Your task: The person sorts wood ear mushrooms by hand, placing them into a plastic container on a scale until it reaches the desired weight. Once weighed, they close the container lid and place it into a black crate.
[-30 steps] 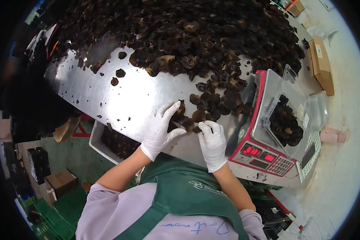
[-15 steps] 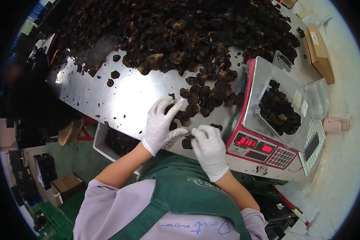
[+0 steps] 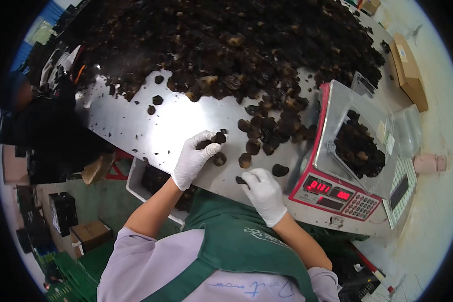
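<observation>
A big heap of dark dried mushrooms (image 3: 226,45) covers the far part of a steel table (image 3: 136,126). My left hand (image 3: 194,158), in a white glove, pinches one dark mushroom piece (image 3: 219,137) at the table's near edge. My right hand (image 3: 261,191), also gloved, is closed over another dark piece (image 3: 240,180) at the edge. Loose pieces (image 3: 246,160) lie between the hands. To the right, a clear plastic box (image 3: 360,143) partly filled with mushrooms stands on a red scale (image 3: 332,194) whose display is lit.
A grey bin (image 3: 136,183) with dark pieces sits below the table's near edge. Cardboard boxes (image 3: 407,70) lie on the floor at right. Green crates (image 3: 70,277) and a box (image 3: 90,234) stand at lower left. A dark-clothed person (image 3: 40,126) is at the left.
Both hands have drawn back toward the table's near edge. The left hand's fingers have closed around a mushroom piece, and the right hand has curled shut over another.
</observation>
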The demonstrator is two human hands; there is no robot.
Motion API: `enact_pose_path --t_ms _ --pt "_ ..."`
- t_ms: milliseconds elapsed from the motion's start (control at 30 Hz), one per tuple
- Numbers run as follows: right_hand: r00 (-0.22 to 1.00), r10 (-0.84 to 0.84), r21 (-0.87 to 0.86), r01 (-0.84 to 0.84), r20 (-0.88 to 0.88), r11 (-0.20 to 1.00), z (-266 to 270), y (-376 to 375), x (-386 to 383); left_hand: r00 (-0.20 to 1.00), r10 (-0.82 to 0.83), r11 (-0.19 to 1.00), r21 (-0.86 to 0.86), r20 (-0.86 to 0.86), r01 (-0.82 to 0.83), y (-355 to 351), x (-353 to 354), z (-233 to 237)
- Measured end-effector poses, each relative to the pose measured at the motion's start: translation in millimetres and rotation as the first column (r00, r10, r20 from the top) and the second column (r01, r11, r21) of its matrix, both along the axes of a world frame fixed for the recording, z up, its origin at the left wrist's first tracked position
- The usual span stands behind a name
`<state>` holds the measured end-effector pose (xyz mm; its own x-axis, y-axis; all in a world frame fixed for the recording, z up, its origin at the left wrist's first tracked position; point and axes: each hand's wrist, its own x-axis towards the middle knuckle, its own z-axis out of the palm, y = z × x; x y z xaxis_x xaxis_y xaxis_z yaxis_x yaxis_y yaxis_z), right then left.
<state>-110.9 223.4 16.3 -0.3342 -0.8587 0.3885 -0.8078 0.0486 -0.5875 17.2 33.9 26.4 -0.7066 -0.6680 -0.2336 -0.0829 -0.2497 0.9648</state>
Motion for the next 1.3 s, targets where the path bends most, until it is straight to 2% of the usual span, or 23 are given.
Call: enact_pose_path --t_ms 33,133,200,267,333,400,433,500,533,600,633,700,767,800,833,867,933,1000,1067,1100,1167,1267,1300 --pt "0.999 -0.030 -0.018 0.031 0.024 0.999 7.2 0.2 -0.8 0.999 0.005 0.993 0.118 -0.050 0.001 -2.4 2.9 3.3" --pt "1.000 -0.001 -0.138 0.003 0.017 0.990 53.2 10.8 -19.6 0.998 -0.036 0.985 0.166 -0.052 0.044 -3.7 -0.9 30.5" --pt "0.997 -0.074 -0.161 0.071 -0.015 0.984 95.8 29.1 -45.4 0.995 -0.049 0.995 0.080 -0.090 0.056 3.2 -14.9 35.6" --pt "0.963 -0.250 -0.282 0.213 -0.103 0.936 129.7 49.0 -78.0 0.989 -0.125 0.992 -0.003 -0.083 0.125 13.9 -39.3 62.4" --pt "0.896 -0.444 -0.360 0.414 -0.002 0.836 146.0 64.5 -110.1 0.973 -0.201 0.977 -0.094 -0.112 0.191 32.3 -76.2 95.9" --pt "0.805 -0.584 -0.305 0.586 0.107 0.751 156.0 76.1 -136.9 0.947 -0.317 0.941 -0.147 -0.061 0.305 51.3 -114.7 128.7" --pt "0.790 -0.600 -0.286 0.608 0.125 0.741 160.0 78.2 -146.4 0.912 -0.397 0.879 -0.326 -0.098 0.348 57.2 -135.2 131.3" --pt "0.793 -0.589 -0.229 0.609 0.156 0.759 156.5 79.0 -161.3 0.835 -0.519 0.724 -0.612 -0.180 0.318 73.6 -176.7 128.5" --pt "0.800 -0.567 -0.166 0.597 0.197 0.785 151.2 80.7 -167.7 0.813 -0.563 0.621 -0.725 -0.149 0.297 80.3 -199.3 123.2" --pt "0.852 -0.498 -0.039 0.510 0.158 0.859 136.7 86.2 -177.1 0.869 -0.490 0.328 -0.909 0.068 0.256 94.8 -225.3 117.9" --pt "0.858 -0.491 -0.050 0.503 0.149 0.863 136.3 90.4 -177.3 0.847 -0.504 0.289 -0.891 0.168 0.349 97.2 -231.2 113.1" --pt "0.867 -0.479 -0.063 0.490 0.142 0.869 137.1 98.8 -179.6 0.839 -0.512 0.294 -0.881 0.183 0.371 99.1 -231.6 109.4" --pt "0.752 -0.386 -0.064 0.491 0.535 0.869 140.5 107.5 -180.4 0.834 -0.523 0.309 -0.872 0.179 0.381 93.3 -227.0 106.1" --pt "0.749 -0.383 -0.063 0.490 0.540 0.869 141.2 111.0 -180.8 0.823 -0.559 0.399 -0.839 0.097 0.370 88.8 -224.2 102.4" --pt "0.782 -0.380 -0.106 0.488 0.494 0.866 142.0 113.8 -182.2 0.812 -0.583 0.487 -0.796 0.009 0.359 86.7 -222.3 100.1" --pt "0.812 -0.378 -0.148 0.483 0.445 0.863 141.8 116.8 -183.4 0.815 -0.580 0.488 -0.795 0.013 0.360 87.6 -219.8 100.1" --pt "0.834 -0.417 -0.155 0.495 0.362 0.855 139.9 122.9 -184.3 0.837 -0.534 0.691 -0.632 -0.118 0.352 90.1 -212.8 100.9" --pt "0.848 -0.455 -0.165 0.507 0.273 0.846 138.4 130.0 -185.2 0.832 -0.528 0.708 -0.627 -0.167 0.324 87.8 -210.0 88.4" --pt "0.825 -0.533 -0.083 0.554 0.189 0.828 137.0 136.3 -186.4 0.863 -0.502 0.580 -0.764 -0.063 0.282 81.7 -206.7 80.1" --pt "0.826 -0.531 -0.081 0.552 0.190 0.830 135.4 136.3 -187.2 0.864 -0.500 0.581 -0.763 -0.061 0.283 80.2 -206.4 76.7" --pt "0.871 -0.471 -0.016 0.474 -0.137 0.881 129.5 135.3 -188.9 0.878 -0.401 0.211 -0.906 0.262 0.367 77.8 -206.1 72.5" --pt "0.890 -0.380 0.120 0.419 -0.253 0.900 109.4 126.9 -196.0 0.885 -0.352 0.200 -0.899 0.306 0.390 85.7 -207.4 74.4" --pt "0.902 -0.367 0.097 0.396 -0.229 0.913 112.2 129.4 -203.0 0.891 -0.359 0.216 -0.903 0.280 0.371 86.6 -204.9 77.9"
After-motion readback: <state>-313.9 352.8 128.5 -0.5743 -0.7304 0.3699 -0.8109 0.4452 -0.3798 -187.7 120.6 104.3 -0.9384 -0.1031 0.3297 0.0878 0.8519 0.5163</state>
